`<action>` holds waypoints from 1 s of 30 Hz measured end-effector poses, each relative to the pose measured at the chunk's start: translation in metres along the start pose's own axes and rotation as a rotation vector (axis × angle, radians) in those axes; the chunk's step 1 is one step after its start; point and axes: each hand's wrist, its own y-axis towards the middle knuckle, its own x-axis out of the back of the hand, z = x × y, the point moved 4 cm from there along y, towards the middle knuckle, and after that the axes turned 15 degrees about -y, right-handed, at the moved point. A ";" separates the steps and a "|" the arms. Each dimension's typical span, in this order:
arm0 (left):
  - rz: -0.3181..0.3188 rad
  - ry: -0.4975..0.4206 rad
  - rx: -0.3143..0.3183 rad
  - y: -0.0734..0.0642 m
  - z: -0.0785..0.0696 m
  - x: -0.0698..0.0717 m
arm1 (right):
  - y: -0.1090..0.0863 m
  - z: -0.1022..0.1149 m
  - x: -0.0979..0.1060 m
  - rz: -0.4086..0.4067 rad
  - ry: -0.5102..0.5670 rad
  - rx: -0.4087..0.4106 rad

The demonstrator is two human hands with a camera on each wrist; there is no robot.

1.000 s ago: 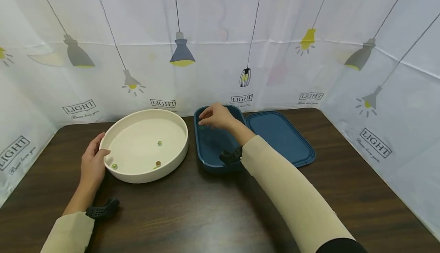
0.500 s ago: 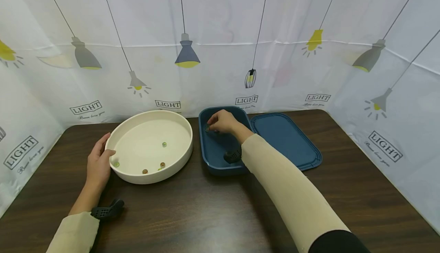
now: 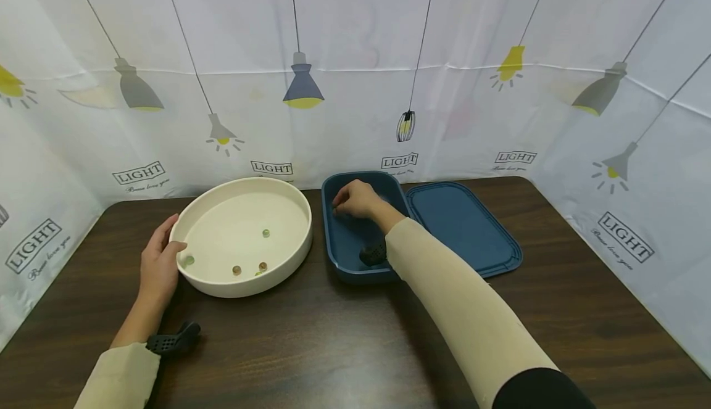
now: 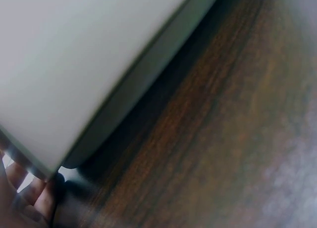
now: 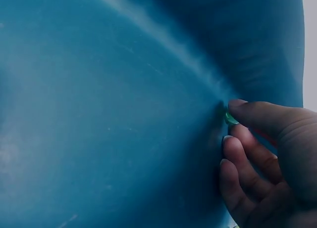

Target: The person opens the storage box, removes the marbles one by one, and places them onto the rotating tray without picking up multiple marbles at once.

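At the left of the head view, my left hand grips the rim of a round cream tray, thumb over the edge. Several small glass marbles lie in the tray, among them a green marble and a brownish marble. My right hand reaches down into a deep blue box. In the right wrist view, its thumb and index finger pinch a green marble close to the box wall. The left wrist view holds mostly the tray's pale side, with fingertips at the lower left.
A blue lid lies flat on the dark wooden table, right beside the box. Behind the table hangs a white curtain printed with lamps. The tray stands just left of the box.
My right hand has lowered into the box, its fingers closing on a marble. A brownish marble has come into sight near the tray's front wall. My left hand keeps its hold on the rim.
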 end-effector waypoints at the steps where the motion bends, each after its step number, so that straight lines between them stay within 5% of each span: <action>1: -0.001 0.000 0.000 0.000 0.000 0.000 | 0.000 0.001 0.000 -0.003 -0.012 0.003; 14: 0.002 -0.001 0.009 -0.002 0.002 0.000 | -0.006 0.007 0.001 -0.001 -0.111 -0.007; 30: 0.000 0.008 0.010 0.000 -0.001 0.001 | -0.032 0.024 0.030 -0.086 0.066 0.008</action>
